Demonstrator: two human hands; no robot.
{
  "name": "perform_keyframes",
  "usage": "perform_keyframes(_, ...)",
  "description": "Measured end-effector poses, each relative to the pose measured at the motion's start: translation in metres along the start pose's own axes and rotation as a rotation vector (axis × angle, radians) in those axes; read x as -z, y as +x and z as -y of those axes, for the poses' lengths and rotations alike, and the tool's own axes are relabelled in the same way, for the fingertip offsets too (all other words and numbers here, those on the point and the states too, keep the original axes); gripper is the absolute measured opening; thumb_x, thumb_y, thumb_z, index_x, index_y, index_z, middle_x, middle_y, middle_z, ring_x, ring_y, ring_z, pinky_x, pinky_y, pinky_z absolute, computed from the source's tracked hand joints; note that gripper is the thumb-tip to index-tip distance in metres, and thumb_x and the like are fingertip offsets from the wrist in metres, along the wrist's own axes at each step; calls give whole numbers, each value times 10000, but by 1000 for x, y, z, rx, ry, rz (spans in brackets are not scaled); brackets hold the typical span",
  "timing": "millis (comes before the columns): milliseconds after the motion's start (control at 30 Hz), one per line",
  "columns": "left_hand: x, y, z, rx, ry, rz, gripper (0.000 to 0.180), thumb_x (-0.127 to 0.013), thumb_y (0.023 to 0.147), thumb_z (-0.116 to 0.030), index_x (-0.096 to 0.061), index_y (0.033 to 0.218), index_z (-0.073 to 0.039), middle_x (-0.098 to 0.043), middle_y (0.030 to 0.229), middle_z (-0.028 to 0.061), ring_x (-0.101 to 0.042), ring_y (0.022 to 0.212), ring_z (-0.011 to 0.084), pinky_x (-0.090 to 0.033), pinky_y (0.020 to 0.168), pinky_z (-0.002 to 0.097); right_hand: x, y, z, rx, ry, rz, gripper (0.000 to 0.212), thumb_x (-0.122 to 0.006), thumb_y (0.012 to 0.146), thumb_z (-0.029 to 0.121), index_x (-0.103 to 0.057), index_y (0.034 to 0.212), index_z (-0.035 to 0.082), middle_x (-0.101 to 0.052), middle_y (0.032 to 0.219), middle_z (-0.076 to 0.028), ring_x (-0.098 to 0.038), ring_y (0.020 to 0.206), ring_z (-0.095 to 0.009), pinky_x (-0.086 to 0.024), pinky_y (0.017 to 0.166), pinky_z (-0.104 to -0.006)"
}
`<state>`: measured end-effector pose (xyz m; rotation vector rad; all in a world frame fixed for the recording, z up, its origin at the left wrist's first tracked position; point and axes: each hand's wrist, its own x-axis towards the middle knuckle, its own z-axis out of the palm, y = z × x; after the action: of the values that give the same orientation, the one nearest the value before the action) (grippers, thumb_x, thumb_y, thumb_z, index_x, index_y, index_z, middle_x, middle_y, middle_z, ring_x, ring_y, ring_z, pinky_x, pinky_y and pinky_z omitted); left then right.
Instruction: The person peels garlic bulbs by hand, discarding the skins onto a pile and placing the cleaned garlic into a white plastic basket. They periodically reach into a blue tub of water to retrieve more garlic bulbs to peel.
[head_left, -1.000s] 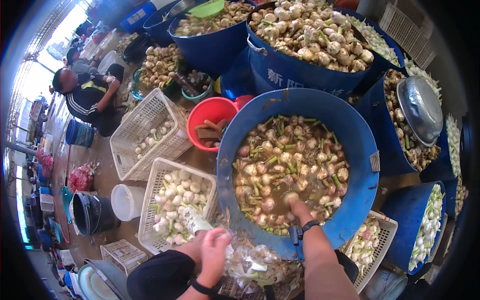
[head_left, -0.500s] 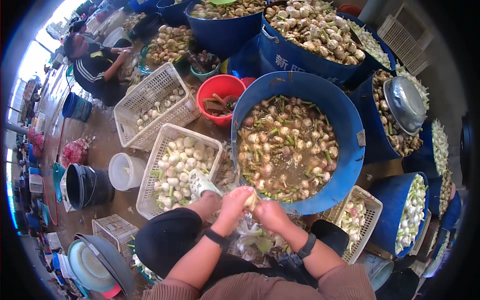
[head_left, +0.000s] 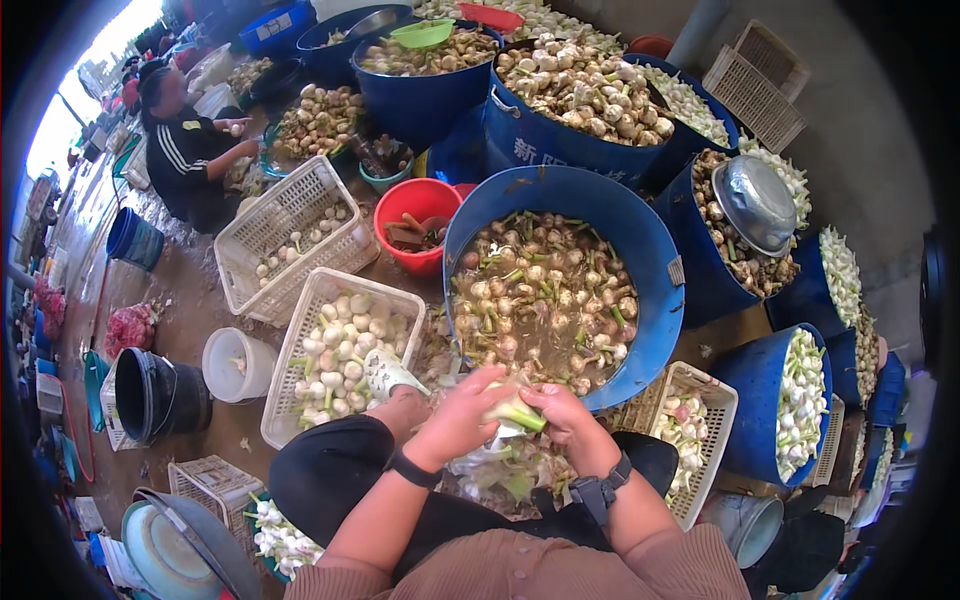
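Observation:
In front of my lap, both hands are closed around one garlic bulb with a thick green stem (head_left: 520, 413). My left hand (head_left: 465, 408) grips it from the left, and my right hand (head_left: 566, 412) presses against its other side. The bulb itself is mostly covered by my fingers. Just beyond stands a wide blue tub (head_left: 655, 285), where unpeeled garlic bulbs (head_left: 535, 275) lie in brown water. Peeled white garlic (head_left: 345, 340) fills much of a cream plastic crate (head_left: 283, 395) left of my hands. Below them lies a pile of peeled skins (head_left: 510, 470).
A red bucket (head_left: 420, 262) and a second crate (head_left: 240, 270) stand beyond the first. Black (head_left: 180, 400) and white (head_left: 240, 365) buckets are at left. More garlic fills blue tubs (head_left: 580, 155) behind and a tub (head_left: 735, 440) at right. A seated co-worker (head_left: 190, 150) handles garlic at far left.
The garlic's green stem now shows between my hands, and my right hand's grip has shifted. The whole view has moved slightly. The co-worker's hands have moved too.

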<state>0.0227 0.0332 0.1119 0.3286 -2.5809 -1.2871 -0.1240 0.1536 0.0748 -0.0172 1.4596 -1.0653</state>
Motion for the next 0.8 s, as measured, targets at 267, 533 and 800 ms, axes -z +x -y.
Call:
perform_keyframes(267,-27,-2,17,568,-1286,-642,148,-563,802,-9,-568,949,-17,-603,984,99,-590,914,224,-476,807,311,-11,-28,-24,403,179,74,144,-502,880,141,-600,938,52,-630,837,-57,-605,809,-190,-480,745,-310)
perform_keyframes(533,-32,5,24,832,-1244,-638,167,-534,851,-182,-529,918,-28,-600,749,64,-578,612,119,-477,519,238,48,4,-94,644,-1807,9,238,-632,729,233,-627,939,122,-620,903,-105,-578,801,-256,-434,764,-338)
perform_keyframes(800,-27,4,14,923,-1019,-577,216,-525,824,-281,-493,770,-74,-462,525,11,-468,427,99,-400,394,229,-36,-28,9,1067,-822,-340,270,-649,720,190,-619,956,61,-603,874,-113,-575,850,-283,-477,692,-341)
